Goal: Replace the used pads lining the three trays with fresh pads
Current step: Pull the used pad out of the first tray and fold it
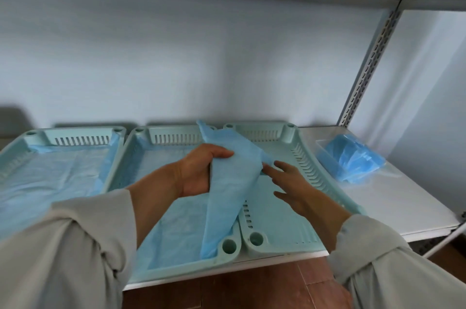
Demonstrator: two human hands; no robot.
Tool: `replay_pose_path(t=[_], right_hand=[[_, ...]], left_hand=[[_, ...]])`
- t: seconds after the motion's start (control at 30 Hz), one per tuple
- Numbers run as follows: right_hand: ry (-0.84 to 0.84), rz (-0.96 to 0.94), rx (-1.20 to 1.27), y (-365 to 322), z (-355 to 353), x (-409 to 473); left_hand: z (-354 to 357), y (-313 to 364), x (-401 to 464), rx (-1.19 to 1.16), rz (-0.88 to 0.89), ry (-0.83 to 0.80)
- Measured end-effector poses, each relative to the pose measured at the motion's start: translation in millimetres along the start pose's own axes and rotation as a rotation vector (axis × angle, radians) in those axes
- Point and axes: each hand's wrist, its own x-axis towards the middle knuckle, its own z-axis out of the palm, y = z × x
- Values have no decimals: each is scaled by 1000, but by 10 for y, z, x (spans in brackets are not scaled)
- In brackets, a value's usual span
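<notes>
- White shelf board [393,207] carries everything I see, with a perforated metal upright [365,66] rising at its far right corner and pale wall behind.
- Three pale green trays sit side by side on it: the left tray [37,133] well off to the left of my grip, the middle tray [141,132] directly under and in front of my left hand, the right tray [297,142] under my right hand.
- Left tray is lined with a blue pad [50,172] lying flat, its edges riding up the walls.
- Middle tray is also lined with a blue pad [174,228], spread across its floor below my left wrist.
- Right tray shows bare green floor where I can see it; its slotted wall runs just right of my right hand.
- Folded blue pad [232,182] hangs in the grip, above the seam between the middle and right trays; its top tip points up past my fingers toward the back wall, its lower end drapes down onto the middle tray's near corner.
- Clear bag of blue pads [353,159] lies on the shelf to the right of the right tray, well apart from my hands.
- Left hand [199,172] is closed around the folded pad's left edge, thumb on top.
- Right hand [290,185] is spread loosely, fingertips [268,170] touching the pad's right edge; I cannot tell whether they pinch it.
</notes>
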Motion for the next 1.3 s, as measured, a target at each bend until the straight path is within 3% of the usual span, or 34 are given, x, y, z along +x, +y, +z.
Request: replay_pose_path(t=[0.33,0.43,0.57,0.67,0.9,0.97,1.03,1.17,1.23,1.3], right_hand=[[-336,124,306,76,-170,21],[-207,22,356,-2,-196,43],[-115,-65,248,-116,-172,58],[-131,-74,537,-214,-128,30],[-482,120,346,-105,-131,-72],[-414,94,357,-88,-143,-36],[-218,77,375,-87,-163,40],[-11,2,273,-100,-186,83],[50,8,261,-102,-200,86],[78,7,312,-116,-208,103]], left_hand=[[-210,204,-133,-5,-54,-47],[-267,218,-146,14,-54,-26],[-296,274,-157,-36,-30,-1],[-285,328,-143,-69,2,10],[-364,380,-52,-34,-14,106],[-387,330,8,78,-118,151],[-400,248,48,174,-213,170],[-433,85,38,248,-288,195],[-399,54,13,272,-273,225],[-359,66,52,157,-112,306]])
